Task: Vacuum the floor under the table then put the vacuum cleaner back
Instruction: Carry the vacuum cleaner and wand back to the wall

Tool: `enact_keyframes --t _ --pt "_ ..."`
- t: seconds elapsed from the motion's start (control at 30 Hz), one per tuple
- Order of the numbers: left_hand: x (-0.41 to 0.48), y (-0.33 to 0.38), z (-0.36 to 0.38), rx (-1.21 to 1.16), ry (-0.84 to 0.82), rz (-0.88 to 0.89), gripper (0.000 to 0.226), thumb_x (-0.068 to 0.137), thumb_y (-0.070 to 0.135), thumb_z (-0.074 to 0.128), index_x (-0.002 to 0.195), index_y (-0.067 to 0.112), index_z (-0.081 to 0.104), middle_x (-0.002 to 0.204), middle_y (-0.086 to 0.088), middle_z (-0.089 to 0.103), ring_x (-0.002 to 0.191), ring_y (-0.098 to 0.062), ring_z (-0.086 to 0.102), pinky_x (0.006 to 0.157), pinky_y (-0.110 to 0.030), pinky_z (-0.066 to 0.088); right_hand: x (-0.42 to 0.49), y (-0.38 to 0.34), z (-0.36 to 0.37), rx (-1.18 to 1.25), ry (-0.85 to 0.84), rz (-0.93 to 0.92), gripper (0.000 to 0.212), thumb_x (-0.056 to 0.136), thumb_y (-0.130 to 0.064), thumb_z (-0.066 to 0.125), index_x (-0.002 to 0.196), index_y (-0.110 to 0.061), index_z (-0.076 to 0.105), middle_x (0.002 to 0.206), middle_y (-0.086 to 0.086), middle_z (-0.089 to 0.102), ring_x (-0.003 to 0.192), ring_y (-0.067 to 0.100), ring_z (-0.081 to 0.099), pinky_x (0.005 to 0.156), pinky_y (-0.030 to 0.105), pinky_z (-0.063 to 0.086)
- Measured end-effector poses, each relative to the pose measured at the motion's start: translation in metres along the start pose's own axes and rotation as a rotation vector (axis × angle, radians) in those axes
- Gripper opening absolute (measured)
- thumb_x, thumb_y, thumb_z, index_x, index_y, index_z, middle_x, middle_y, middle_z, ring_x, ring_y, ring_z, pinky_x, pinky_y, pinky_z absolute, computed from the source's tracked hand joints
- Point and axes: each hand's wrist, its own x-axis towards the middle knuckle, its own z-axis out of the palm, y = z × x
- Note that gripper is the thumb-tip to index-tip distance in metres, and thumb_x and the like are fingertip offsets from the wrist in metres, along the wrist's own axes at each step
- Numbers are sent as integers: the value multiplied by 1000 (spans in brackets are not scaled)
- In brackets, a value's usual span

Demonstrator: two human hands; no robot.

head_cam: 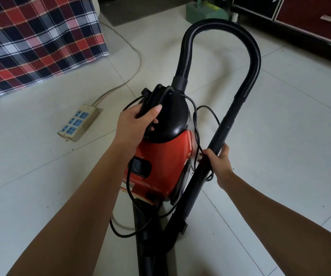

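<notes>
Smack in the middle of the tile floor (pixel 280 136), between both forearms, is the red and black vacuum (pixel 160 168), switch side up. The left hand (pixel 138 120) grips its black top, thumb laid across the dome and fingers tucked under the handle with a few loops of cord (pixel 196 124). The right hand (pixel 218 162) has its fingers curled round the wand (pixel 220 132), and a strand of cord looks pinched under the thumb too. The hose (pixel 220 32) arches up from the vacuum's top and comes back down into the wand.

Room-wise, there's bare tile to the right all the way to a dark cabinet (pixel 309 20) along the top right edge. On the left it's tighter. A beige strip (pixel 78 122) lies near the vacuum, and its pale cable curves off along the hem of a plaid cloth (pixel 31 40) that hangs to the floor at top left.

Stuff I can't make out: the vacuum's underside is hidden, so no idea if it's touching the floor or lifted. The wand's lower end runs into a black shape at the bottom edge, maybe the floor head, but it's cut off. More cord loops trail loose under the vacuum.
</notes>
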Motion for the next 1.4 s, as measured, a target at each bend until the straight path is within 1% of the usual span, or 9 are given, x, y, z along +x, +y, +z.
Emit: enact_keyframes --t 0.1,0.2,0.47,0.83,0.9,0.97,1.07,1.17,1.4 --pt "0 0 0 9 1 -4 14 88 28 64 75 23 67 65 4 61 49 0 54 51 -12 46 -2 0 -6 29 4 8 64 87 -13 57 138 -29 22 100 20 67 79 29 67 69 30 55" --pt "-1 1 2 -29 14 -28 13 88 27 65 76 23 68 63 6 63 48 -2 54 51 -13 46 -9 -3 -10 74 1 -4 59 88 -9 56 133 -29 25 85 15 65 72 27 65 60 25 55" --pt "-3 8 5 -124 17 -158 13 86 21 67 97 15 71 71 3 64 54 -6 53 56 -16 48 -30 -21 -17 100 -11 5 56 88 -5 59 123 -34 27 84 14 64 66 20 65 48 18 50" --pt "-10 20 -5 -356 66 -291 12 87 16 65 99 14 69 72 2 58 58 -7 51 57 -14 49 -42 -57 -16 52 -18 -14 65 88 -7 59 136 -35 25 80 7 66 70 18 66 59 28 48" --pt "-10 29 -11 -407 68 -307 6 87 16 65 93 15 67 72 3 58 57 -7 51 59 -16 49 -47 -68 -15 24 -20 -13 63 88 -7 59 135 -34 28 82 7 66 71 17 66 68 33 51" --pt "-9 44 -16 -424 70 -317 1 87 17 66 87 17 66 71 4 58 58 -7 51 60 -18 49 -57 -84 -12 -14 -32 -11 63 87 -7 61 134 -36 30 93 11 67 73 18 66 81 40 52" --pt "-9 78 -26 -445 57 -332 8 86 18 66 79 21 67 69 5 58 58 -8 51 62 -21 47 -79 -116 -6 -23 -45 -4 65 86 -6 61 134 -37 31 107 14 63 73 17 65 73 31 54" --pt "-11 122 -39 -469 99 -363 11 85 16 68 76 23 70 66 5 60 58 -10 52 66 -26 47 -106 -160 -3 -20 -38 -7 66 85 -4 62 136 -32 31 100 11 62 73 18 65 70 26 50" --pt "-38 266 -84 -473 101 -415 4 85 13 67 86 17 68 63 6 60 58 -11 50 69 -29 46 -195 -293 6 7 -5 14 66 83 -4 64 131 -37 32 89 3 62 76 19 66 76 35 46"
